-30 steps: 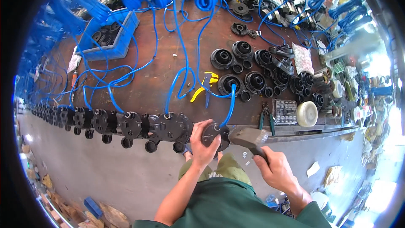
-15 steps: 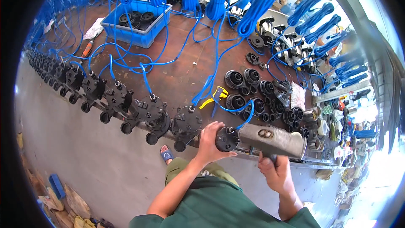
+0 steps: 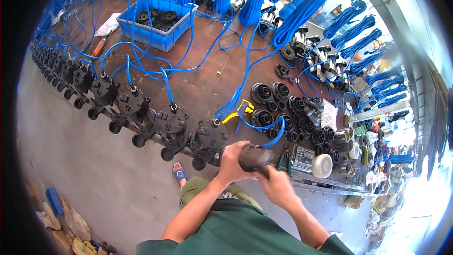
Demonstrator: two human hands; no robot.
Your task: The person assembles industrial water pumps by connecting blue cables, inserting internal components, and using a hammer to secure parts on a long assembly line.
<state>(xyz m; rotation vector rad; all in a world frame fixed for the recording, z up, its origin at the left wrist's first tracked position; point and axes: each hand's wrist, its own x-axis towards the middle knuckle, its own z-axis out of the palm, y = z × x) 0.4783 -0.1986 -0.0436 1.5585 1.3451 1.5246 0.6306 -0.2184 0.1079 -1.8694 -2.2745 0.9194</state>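
Observation:
My left hand [image 3: 233, 164] is closed round a black round pump housing at the near table edge, its thumb toward my right hand. That housing is mostly hidden now. In my right fist [image 3: 279, 187] is the dark handle of a hammer; its thick metal head [image 3: 254, 157], smeared by motion, lies over the housing beside my left fingers. A blue cable [image 3: 283, 127] runs down behind the head. To the left of my left hand stands another black-topped pump [image 3: 207, 137] with its own cable. Beyond my hands lies a yellow-handled wire stripper [image 3: 241, 109].
Several black-topped pumps [image 3: 104, 89] line the edge leftward. Black ringed pump parts [image 3: 262, 93] cluster on the right. A blue crate [image 3: 163, 41] with black parts stands at the back, under hanging blue cable coils [image 3: 252, 0]. A pale round container [image 3: 322, 165] sits beside a small-parts tray [image 3: 303, 158].
My right hand has brought the hammer left and inward, from beside the housing to over it. The tray and pale container show now. My left hand stays at the housing.

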